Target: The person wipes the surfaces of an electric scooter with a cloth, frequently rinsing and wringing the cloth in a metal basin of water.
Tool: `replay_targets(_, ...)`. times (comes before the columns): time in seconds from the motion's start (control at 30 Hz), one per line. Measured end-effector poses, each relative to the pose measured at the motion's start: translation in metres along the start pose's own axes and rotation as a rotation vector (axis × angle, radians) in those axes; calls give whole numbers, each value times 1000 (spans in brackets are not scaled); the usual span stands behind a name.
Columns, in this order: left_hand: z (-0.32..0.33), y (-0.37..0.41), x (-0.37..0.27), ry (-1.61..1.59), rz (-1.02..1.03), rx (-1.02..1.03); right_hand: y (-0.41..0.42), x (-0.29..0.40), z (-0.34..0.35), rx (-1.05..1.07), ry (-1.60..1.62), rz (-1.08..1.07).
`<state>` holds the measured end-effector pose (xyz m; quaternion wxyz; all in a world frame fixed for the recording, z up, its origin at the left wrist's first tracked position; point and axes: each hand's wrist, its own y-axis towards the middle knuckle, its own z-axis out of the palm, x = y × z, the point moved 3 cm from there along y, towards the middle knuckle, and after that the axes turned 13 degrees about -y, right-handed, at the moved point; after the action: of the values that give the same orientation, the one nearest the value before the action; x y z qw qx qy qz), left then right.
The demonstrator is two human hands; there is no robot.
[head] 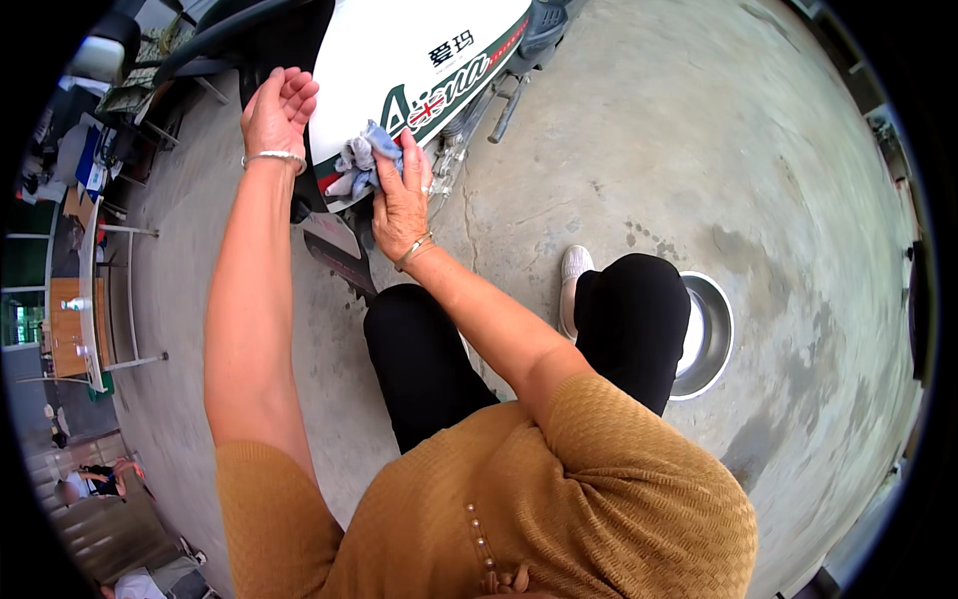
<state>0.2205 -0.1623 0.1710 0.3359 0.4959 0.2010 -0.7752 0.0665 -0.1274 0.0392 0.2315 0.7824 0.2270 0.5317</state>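
Observation:
The white side panel [389, 45] of a scooter, with a green and red stripe and large lettering, stands before me. My right hand [404, 198] presses a crumpled blue-grey cloth [363, 161] against the lower corner of this panel. Left of the panel, my left hand [281, 108] is raised with loosely curled fingers and nothing visible in it. Its fingertips are close to the panel's edge; whether they touch it, I cannot tell. Below the cloth, a mudguard [340, 247] reaches down toward my knee.
A metal basin [711, 337] sits on the concrete floor [636, 150] beside my right leg, partly hidden by it. The scooter's footpeg [509, 108] sticks out low on its side. At far left stand a metal-legged table [97, 292] and, farther down, a seated person [101, 479].

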Motion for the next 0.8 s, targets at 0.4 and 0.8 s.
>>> replay_targets(0.4, -6, -2, 0, 69, 90, 24, 184, -208, -3, -17, 134, 398)
replay_targets(0.8, -10, -2, 2, -17, 127, 27, 103, -141, 18, 380, 110, 917)
